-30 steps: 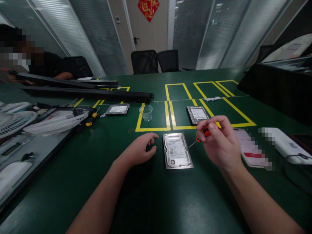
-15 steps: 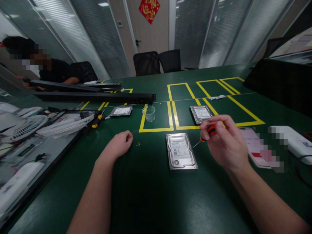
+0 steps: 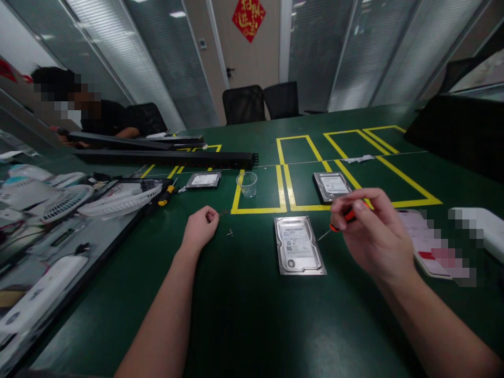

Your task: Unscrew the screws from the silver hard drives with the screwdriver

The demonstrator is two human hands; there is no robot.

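In my right hand (image 3: 378, 231) is a screwdriver with a red and black handle (image 3: 349, 214), held between thumb and fingers. Its thin shaft points down-left at the right edge of a silver hard drive (image 3: 300, 245), which lies label up on the table; whether the tip touches it I cannot tell. My left hand (image 3: 200, 227) rests on the table left of the drive, fingers curled closed, their inside hidden. Several tiny screws (image 3: 229, 233) lie just to the right of it. A second hard drive (image 3: 331, 187) lies behind my right hand, and another hard drive (image 3: 203, 180) beyond my left.
A clear plastic cup (image 3: 248, 186) stands near yellow tape lines on the green table (image 3: 236, 325). At left are a yellow and black screwdriver (image 3: 167, 194) and a tray of white fan parts (image 3: 118, 202). A phone (image 3: 427, 244) lies right. Long black bars (image 3: 169, 158) lie before another person (image 3: 106, 116).
The whole view has shifted slightly, so everything appears a little farther right. Both hands keep nearly the same pose, and the hard drive stays in place.
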